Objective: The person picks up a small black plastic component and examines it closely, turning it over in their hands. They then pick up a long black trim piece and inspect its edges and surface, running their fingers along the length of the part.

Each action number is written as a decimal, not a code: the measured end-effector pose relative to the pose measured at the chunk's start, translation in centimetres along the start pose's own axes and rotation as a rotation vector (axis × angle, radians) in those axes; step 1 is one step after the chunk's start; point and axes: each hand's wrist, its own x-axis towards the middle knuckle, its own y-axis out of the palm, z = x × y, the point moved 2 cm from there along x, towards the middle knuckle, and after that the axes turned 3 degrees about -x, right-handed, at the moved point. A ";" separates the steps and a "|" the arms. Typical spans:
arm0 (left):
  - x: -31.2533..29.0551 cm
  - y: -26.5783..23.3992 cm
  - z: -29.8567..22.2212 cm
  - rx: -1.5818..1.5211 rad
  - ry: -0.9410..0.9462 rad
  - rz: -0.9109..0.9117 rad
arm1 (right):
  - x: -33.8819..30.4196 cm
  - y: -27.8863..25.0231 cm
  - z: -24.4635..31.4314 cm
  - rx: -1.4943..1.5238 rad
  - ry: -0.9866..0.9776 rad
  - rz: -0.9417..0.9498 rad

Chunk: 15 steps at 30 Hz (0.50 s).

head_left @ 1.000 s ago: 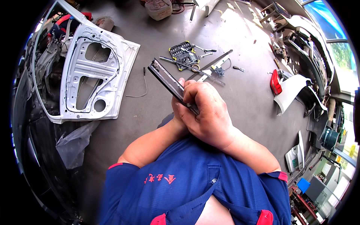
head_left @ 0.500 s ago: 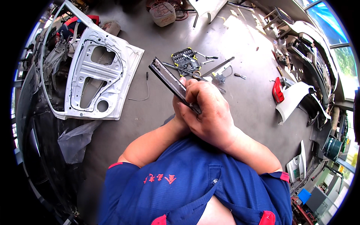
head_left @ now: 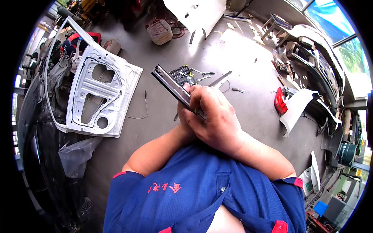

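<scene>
A long, narrow black trim strip (head_left: 169, 84) slants up to the left in front of my chest, its inner side grey and channel-like. My right hand (head_left: 218, 118) is closed round its lower end, fingers curled over it. My left hand (head_left: 184, 115) grips the strip from beneath and behind; my right hand hides most of its fingers. Beyond the strip, on the floor, an opened tool set (head_left: 181, 73) lies partly covered from sight. Two wrenches (head_left: 203, 77) rest beside it.
A bare white car door (head_left: 112, 91) lies at the left, with clear plastic sheeting (head_left: 77, 157) below it. Behind stand a white panel (head_left: 200, 15) and a plastic tub (head_left: 159, 32). At the right are a red tail light (head_left: 280, 101), a white fender (head_left: 299, 108) and a stool (head_left: 278, 25).
My view has tilted upward and a little right, so the white panel at the back shows more. Both hands keep their hold on the strip, which now hides more of the tool set.
</scene>
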 end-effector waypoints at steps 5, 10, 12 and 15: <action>-0.5 1.7 1.3 0.308 0.079 -0.067 | -0.8 -1.6 -0.2 -0.051 -0.025 0.006; -0.2 4.0 2.0 0.019 0.009 0.001 | -1.3 -2.7 -0.1 -0.053 -0.044 -0.004; 0.1 3.0 2.4 -0.088 -0.015 -0.074 | -1.4 -2.7 -0.1 -0.034 -0.136 -0.083; 0.7 -0.2 2.4 -0.053 0.004 0.228 | -1.7 -2.1 -0.2 -0.033 -0.087 -0.030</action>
